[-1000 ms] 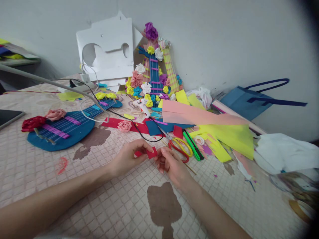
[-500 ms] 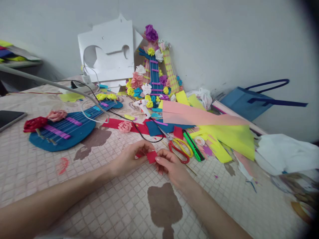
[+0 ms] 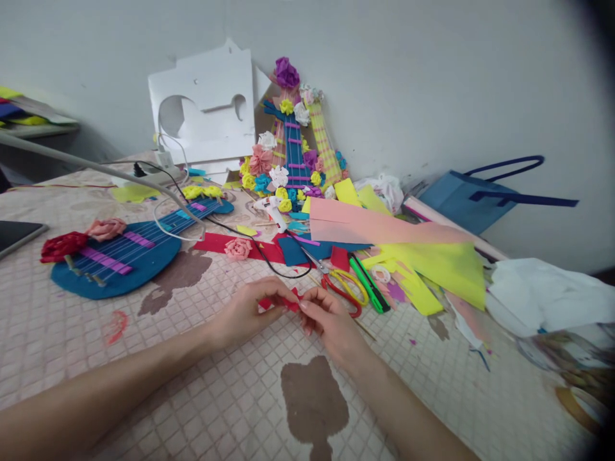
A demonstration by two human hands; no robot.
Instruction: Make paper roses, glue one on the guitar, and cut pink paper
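Both hands meet over the patterned tablecloth [image 3: 202,397] near its middle. My left hand [image 3: 250,309] pinches one end of a small red felt strip [image 3: 283,303]. My right hand [image 3: 327,317] pinches the other end, fingers pressed together on it. The strip looks folded or twisted between the fingertips, and part of it is hidden by my fingers. Red-handled scissors [image 3: 343,285] lie just behind my right hand.
A blue felt guitar [image 3: 129,253] with a red rose [image 3: 62,245] lies at left. A glue gun [image 3: 271,208], black cable, green cutter [image 3: 369,283], pink and yellow sheets [image 3: 423,256] crowd the back. A decorated guitar [image 3: 293,144] leans on the wall; a blue bag [image 3: 473,195] sits right.
The flat red piece between my hands has been folded or turned narrower. The hands stayed in about the same place; the view shifted slightly.
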